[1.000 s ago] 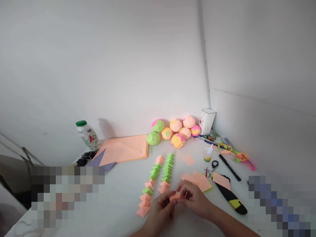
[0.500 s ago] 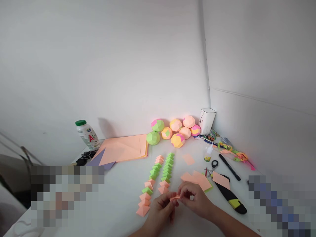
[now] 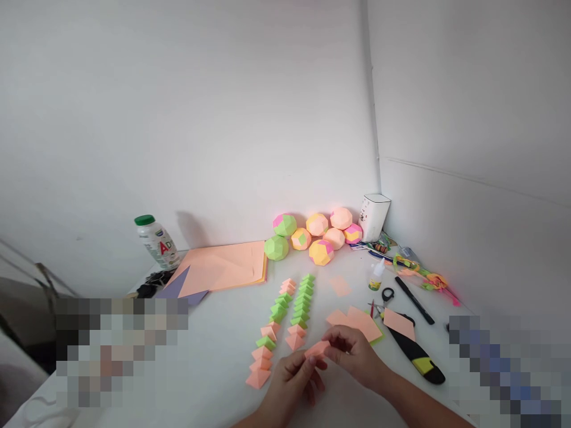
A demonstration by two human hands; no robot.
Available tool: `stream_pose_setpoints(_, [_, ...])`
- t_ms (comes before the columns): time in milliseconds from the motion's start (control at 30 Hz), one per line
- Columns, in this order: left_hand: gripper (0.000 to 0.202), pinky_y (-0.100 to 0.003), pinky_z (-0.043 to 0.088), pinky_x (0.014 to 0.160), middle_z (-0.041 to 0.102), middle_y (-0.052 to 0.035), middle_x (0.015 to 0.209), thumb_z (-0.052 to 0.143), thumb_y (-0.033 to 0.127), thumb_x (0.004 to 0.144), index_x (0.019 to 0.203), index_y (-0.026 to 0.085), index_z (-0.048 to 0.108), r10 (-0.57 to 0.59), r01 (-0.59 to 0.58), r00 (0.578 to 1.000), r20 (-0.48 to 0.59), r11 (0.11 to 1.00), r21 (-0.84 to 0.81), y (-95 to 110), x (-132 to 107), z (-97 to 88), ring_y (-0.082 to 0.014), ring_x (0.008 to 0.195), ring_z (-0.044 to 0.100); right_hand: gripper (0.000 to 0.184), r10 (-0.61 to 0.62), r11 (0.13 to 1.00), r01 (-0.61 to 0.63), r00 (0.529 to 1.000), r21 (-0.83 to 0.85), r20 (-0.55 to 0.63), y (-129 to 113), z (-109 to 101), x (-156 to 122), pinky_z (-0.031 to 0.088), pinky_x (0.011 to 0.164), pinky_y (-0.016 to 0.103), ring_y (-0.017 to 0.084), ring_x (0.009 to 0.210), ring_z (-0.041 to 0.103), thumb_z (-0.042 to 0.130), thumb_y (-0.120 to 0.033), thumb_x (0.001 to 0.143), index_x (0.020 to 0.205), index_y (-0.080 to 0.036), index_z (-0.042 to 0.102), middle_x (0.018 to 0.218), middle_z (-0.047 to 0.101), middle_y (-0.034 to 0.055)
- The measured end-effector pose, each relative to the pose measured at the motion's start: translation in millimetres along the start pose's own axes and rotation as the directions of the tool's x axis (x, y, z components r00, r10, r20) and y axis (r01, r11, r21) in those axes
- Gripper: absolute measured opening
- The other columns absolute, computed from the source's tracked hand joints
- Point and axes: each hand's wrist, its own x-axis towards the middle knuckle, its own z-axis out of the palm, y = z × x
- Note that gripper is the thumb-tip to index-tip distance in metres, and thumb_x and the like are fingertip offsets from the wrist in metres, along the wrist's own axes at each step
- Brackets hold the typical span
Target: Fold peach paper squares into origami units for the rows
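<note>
Between my two hands, low in the view, is a small folded piece of peach paper point(image 3: 318, 349). My left hand point(image 3: 294, 375) pinches its left end, with the thumb on top and other fingers curled below. My right hand point(image 3: 353, 355) is closed on its right end. Left of and beyond the hands run two rows of folded paper pieces, one row point(image 3: 279, 311) of mixed green and peach and another point(image 3: 303, 306) mostly green with peach at the near end. Just past my right hand lie loose peach paper squares point(image 3: 357, 321) over a green one.
Faceted paper balls point(image 3: 321, 252) cluster by the wall. Paper sheets point(image 3: 223, 267) and a green-capped bottle point(image 3: 156, 241) are at left. A glue bottle point(image 3: 376, 276), scissors point(image 3: 387, 295), a black pen point(image 3: 414, 300) and a black-and-yellow tool point(image 3: 413, 355) lie at right.
The peach paper piece has tilted up and shows more of its face. My left fingers have spread a little beneath it; both hands stay in nearly the same place.
</note>
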Motion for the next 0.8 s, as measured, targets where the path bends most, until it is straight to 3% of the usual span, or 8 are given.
stream_pose_setpoints(100, [0.038,-0.021,0.04,0.047,0.062,-0.0014,0.072,0.057,0.052,0.08,0.072,0.015,0.06,0.069,-0.069,0.998,-0.007,0.995,0.068,6,-2,0.8,-0.0087,0.048,0.053,0.013,0.006,1.0,-0.006,1.0,0.01,0.019,2,1,-1,0.04,0.059,0.026,0.012,0.064,0.048,0.062,-0.026,0.078,0.084,-0.015,0.064,0.071,0.053,0.0001])
stream_pose_setpoints(233, [0.032,-0.018,0.035,0.044,0.048,0.0071,0.047,0.062,0.047,0.079,0.072,0.017,0.051,0.048,-0.048,0.997,-0.064,0.999,0.005,0,1,-0.4,-0.0071,0.041,0.045,0.029,0.089,0.993,-0.092,0.995,0.069,0.034,10,2,-2,0.039,0.05,0.022,0.008,0.054,0.043,0.063,-0.028,0.078,0.104,-0.018,0.059,0.067,0.045,-0.0049])
stream_pose_setpoints(300, [0.033,-0.018,0.034,0.042,0.047,0.0088,0.046,0.065,0.047,0.076,0.076,0.018,0.049,0.018,-0.023,0.997,-0.081,0.998,-0.062,-4,2,-1.1,-0.0069,0.04,0.044,0.034,0.154,0.981,-0.16,0.986,0.112,0.06,14,2,-1,0.036,0.043,0.02,0.006,0.046,0.041,0.062,-0.031,0.079,0.109,-0.019,0.054,0.064,0.043,-0.0072])
stream_pose_setpoints(400, [0.035,-0.018,0.033,0.041,0.046,0.0094,0.047,0.065,0.048,0.075,0.076,0.019,0.046,0.008,-0.017,0.996,-0.086,0.995,-0.095,-6,2,-1.2,-0.0068,0.04,0.044,0.024,0.202,0.966,-0.219,0.971,0.134,0.13,16,2,2,0.03,0.038,0.018,0.005,0.037,0.038,0.06,-0.038,0.081,0.091,-0.017,0.053,0.051,0.043,-0.0096])
stream_pose_setpoints(500, [0.036,-0.018,0.034,0.041,0.047,0.0093,0.046,0.064,0.049,0.077,0.074,0.019,0.043,0.003,-0.011,0.997,-0.072,0.994,-0.109,-3,1,-1.1,-0.0071,0.04,0.045,0.028,0.211,0.963,-0.236,0.961,0.133,0.178,14,2,3,0.029,0.038,0.018,0.006,0.034,0.039,0.058,-0.043,0.083,0.077,-0.017,0.049,0.043,0.046,-0.0092])
stream_pose_setpoints(667, [0.037,-0.018,0.036,0.042,0.055,0.0057,0.045,0.06,0.048,0.08,0.068,0.02,0.039,-0.003,-0.002,0.999,-0.034,0.991,-0.137,-3,3,-2.1,-0.0083,0.04,0.047,0.03,0.151,0.977,-0.177,0.968,0.119,0.202,11,2,0,0.039,0.045,0.02,0.007,0.043,0.048,0.062,-0.042,0.081,0.072,-0.016,0.05,0.052,0.053,-0.0055])
stream_pose_setpoints(800, [0.036,-0.019,0.037,0.041,0.057,0.0043,0.047,0.059,0.048,0.08,0.068,0.02,0.042,-0.004,-0.002,0.999,-0.042,0.99,-0.138,-7,4,-3.1,-0.0092,0.039,0.048,0.033,0.162,0.979,-0.179,0.973,0.097,0.164,15,3,0,0.04,0.044,0.02,0.008,0.043,0.051,0.06,-0.044,0.082,0.068,-0.015,0.051,0.058,0.057,-0.0021])
